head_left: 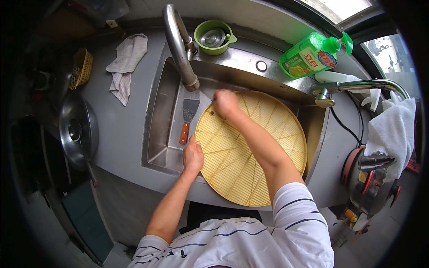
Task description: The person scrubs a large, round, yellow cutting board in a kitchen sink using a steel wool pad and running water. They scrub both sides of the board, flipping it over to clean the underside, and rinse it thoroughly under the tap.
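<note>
A large round yellow ribbed board (231, 160) lies across a stainless steel sink (161, 134), its near edge over the counter front. My left hand (193, 156) grips the board's left rim, fingers partly hidden. My right hand (225, 103) is closed at the board's upper left edge, near a small hole; whether it holds something small is hidden. A scraper (188, 117) with a metal blade and a riveted wooden handle lies on the sink floor, left of the board. The curved faucet (177, 50) reaches over the sink, its spout left of my right hand.
Behind the sink stand a green bowl (214, 50) and a green pump bottle (306, 55). A second faucet (362, 85) and a white towel (390, 130) are at right. On the left are a striped cloth (126, 67), a yellow basket (83, 68) and a metal pan (88, 127).
</note>
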Action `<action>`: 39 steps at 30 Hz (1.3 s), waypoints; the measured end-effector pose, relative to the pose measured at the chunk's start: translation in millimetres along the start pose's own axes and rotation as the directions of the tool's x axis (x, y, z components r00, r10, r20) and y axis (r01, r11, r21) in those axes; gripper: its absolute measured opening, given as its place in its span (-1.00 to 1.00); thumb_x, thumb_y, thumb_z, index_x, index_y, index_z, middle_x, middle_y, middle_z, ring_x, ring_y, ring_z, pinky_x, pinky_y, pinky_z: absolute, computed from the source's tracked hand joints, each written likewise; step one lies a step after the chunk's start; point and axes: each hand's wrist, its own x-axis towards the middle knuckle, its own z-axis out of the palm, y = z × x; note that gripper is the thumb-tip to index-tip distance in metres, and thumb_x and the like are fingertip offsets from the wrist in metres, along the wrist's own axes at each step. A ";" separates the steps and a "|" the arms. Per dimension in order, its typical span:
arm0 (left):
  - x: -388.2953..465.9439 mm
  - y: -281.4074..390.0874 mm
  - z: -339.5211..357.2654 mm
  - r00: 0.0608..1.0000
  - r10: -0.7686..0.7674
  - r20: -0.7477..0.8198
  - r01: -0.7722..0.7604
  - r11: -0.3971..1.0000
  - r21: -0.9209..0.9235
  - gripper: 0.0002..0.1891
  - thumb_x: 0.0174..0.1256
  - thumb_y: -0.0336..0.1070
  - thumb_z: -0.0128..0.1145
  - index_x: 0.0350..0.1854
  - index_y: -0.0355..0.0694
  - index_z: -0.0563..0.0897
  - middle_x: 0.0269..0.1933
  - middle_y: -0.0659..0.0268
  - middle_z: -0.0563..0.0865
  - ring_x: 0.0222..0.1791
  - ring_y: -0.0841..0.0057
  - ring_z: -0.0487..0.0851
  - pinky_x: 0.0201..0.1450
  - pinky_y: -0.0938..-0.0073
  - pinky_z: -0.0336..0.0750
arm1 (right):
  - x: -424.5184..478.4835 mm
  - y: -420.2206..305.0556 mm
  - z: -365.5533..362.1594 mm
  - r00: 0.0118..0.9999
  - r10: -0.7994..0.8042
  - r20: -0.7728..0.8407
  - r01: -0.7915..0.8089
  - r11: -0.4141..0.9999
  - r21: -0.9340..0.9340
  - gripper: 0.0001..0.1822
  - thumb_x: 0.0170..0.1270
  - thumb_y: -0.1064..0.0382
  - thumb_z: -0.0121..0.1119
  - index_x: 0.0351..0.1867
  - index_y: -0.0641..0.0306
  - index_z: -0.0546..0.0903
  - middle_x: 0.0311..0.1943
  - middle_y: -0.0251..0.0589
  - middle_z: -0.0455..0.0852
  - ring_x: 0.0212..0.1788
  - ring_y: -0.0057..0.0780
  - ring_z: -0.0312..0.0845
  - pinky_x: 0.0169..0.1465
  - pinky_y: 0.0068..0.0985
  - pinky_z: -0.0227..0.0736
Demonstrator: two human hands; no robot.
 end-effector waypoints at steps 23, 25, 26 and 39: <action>6.4 -4.8 -2.6 0.995 0.012 0.096 -0.011 1.000 -0.012 -0.66 0.36 -0.44 -0.03 0.15 -0.36 0.51 -0.04 -0.11 0.70 0.01 -0.03 0.64 0.08 0.15 0.47 | -68.2 -73.5 5.3 0.981 0.025 -0.193 0.010 0.984 0.178 -0.91 0.03 0.35 0.19 -0.43 0.30 0.62 -0.35 0.06 0.69 -0.23 0.01 0.61 -0.15 -0.14 0.58; 7.0 -5.6 -3.4 0.998 0.064 0.022 -0.063 0.996 -0.059 -0.68 0.33 -0.43 0.03 0.11 -0.39 0.50 -0.12 -0.19 0.68 -0.05 -0.14 0.63 0.00 0.07 0.48 | -91.4 -93.2 -4.8 0.991 -0.103 -0.082 0.122 0.952 0.280 -0.91 0.01 0.34 0.19 -0.44 0.30 0.62 -0.39 0.08 0.69 -0.25 0.01 0.64 -0.14 -0.15 0.58; 5.2 -7.4 -3.8 0.996 0.085 -0.016 -0.086 0.993 -0.079 -0.68 0.32 -0.42 0.06 0.09 -0.40 0.50 -0.15 -0.23 0.67 -0.08 -0.19 0.62 -0.04 0.03 0.48 | -98.0 -95.5 -2.4 0.987 -0.139 -0.080 0.157 0.936 0.314 -0.91 0.02 0.33 0.20 -0.45 0.31 0.63 -0.39 0.09 0.69 -0.28 0.04 0.64 -0.16 -0.13 0.56; 3.9 -16.5 -7.6 0.997 0.079 0.019 -0.079 0.996 -0.031 -0.67 0.33 -0.40 -0.01 0.12 -0.35 0.52 -0.05 -0.14 0.69 0.03 -0.09 0.63 0.08 0.10 0.48 | -95.1 -92.0 -7.6 0.996 -0.083 -0.028 0.088 0.920 0.383 -0.89 0.04 0.31 0.20 -0.42 0.29 0.66 -0.37 0.11 0.72 -0.27 0.06 0.68 -0.12 -0.13 0.58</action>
